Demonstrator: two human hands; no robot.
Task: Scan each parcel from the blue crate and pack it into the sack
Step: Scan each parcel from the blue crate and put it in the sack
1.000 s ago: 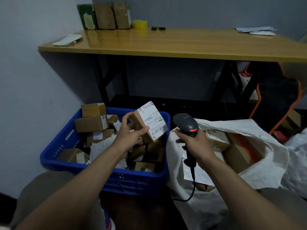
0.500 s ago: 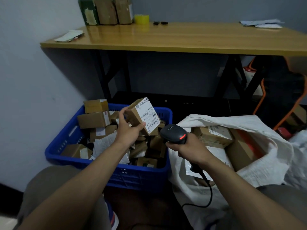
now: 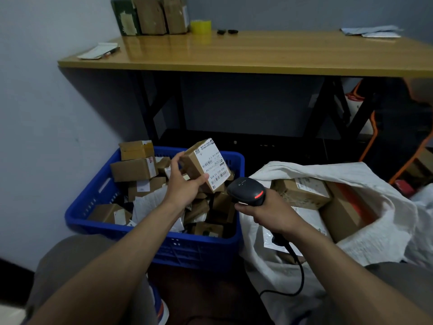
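Since a second ago, the right hand (image 3: 269,212) has carried the barcode scanner (image 3: 248,191) lower and to the left, closing on the parcel (image 3: 206,165). Over the last half second neither has shifted much.

The left hand (image 3: 185,184) holds the small cardboard parcel above the far right part of the blue crate (image 3: 194,252). Its thumb lies along the lower edge and its fingers wrap the far left side. The parcel is tilted, with its white shipping label (image 3: 214,168) facing up and to the right.

The right hand's fingers are curled round the scanner's handle. The black head points up and left at the label's lower corner, and a red light (image 3: 259,195) glows on top. The head sits just beside the parcel; it looks slightly apart, though the angle makes this hard to judge. A black cable (image 3: 300,273) loops down from the handle.

The crate stands on the floor against the wall, heaped with brown boxes and a white mailer bag (image 3: 150,205). Right of it the white woven sack (image 3: 375,233) gapes open. A labelled box (image 3: 302,193) and a larger brown carton (image 3: 344,214) lie inside.

Behind them stands a wooden table (image 3: 257,52). At its back edge are upright cartons (image 3: 161,15) and a yellow tape roll (image 3: 200,26).
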